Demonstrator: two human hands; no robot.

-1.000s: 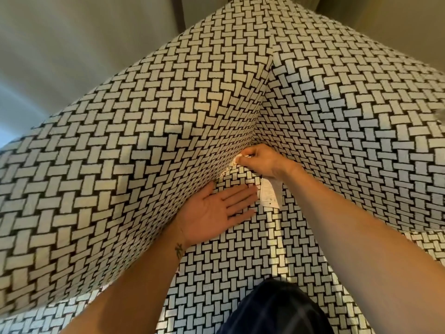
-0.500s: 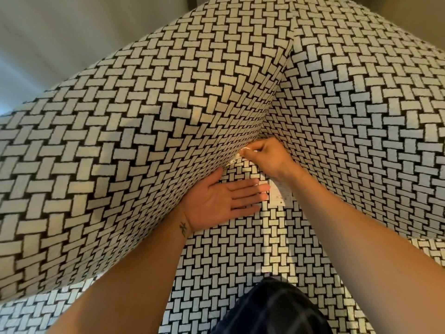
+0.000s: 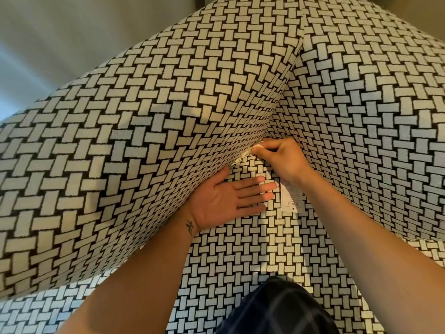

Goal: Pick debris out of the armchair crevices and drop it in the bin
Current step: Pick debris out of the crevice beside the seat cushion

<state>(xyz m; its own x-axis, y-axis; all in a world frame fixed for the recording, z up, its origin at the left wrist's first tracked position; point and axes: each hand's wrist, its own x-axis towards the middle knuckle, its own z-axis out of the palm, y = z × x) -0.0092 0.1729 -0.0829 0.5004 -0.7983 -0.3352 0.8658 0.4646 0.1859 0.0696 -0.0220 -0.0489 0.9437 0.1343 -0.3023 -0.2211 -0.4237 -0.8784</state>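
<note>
The armchair point(image 3: 149, 131) is covered in a black-and-white basket-weave fabric; I look down into the corner where its left arm, back and seat meet. My right hand point(image 3: 281, 160) is at that corner crevice, fingers pinched on a small pale scrap of debris point(image 3: 255, 148) that sticks out of the gap. More pale bits point(image 3: 238, 160) show along the seam just left of it. My left hand point(image 3: 231, 201) lies flat and open on the seat, palm up, against the base of the left arm. A white paper tag point(image 3: 291, 197) lies on the seat under my right wrist.
The chair back point(image 3: 373, 112) rises on the right, the chair's left arm bulges on the left. A plain wall point(image 3: 60, 44) is behind. Dark checked clothing point(image 3: 281, 309) shows at the bottom edge. No bin is in view.
My right hand has stayed at the corner crevice, its fingers tightening on the pale scrap. My left hand remains flat on the seat. The view has drifted slightly.
</note>
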